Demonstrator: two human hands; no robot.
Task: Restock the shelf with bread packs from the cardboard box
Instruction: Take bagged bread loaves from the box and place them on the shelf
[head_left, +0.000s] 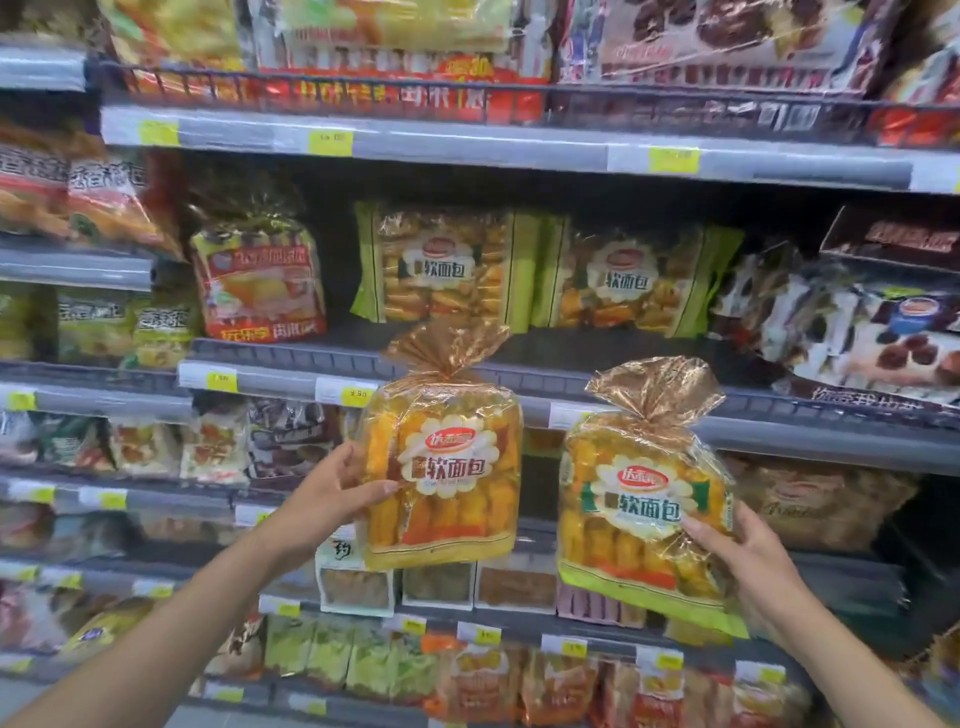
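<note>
Two yellow bread packs with gold twisted tops are held up in front of the shelves. My left hand (340, 493) grips the left bread pack (447, 462) at its left edge, thumb across the front. My right hand (748, 551) holds the right bread pack (639, 509) at its lower right corner. Both packs stand upright, just below the middle shelf (519, 364), where two packs of the same bread (447, 265) lie flat side by side. The cardboard box is out of view.
A red-labelled bread bag (260, 280) stands left of the two shelved packs, dark chocolate cake packs (857, 332) right of them. Shelves above and below are packed with other snack bags. Yellow price tags line the shelf edges.
</note>
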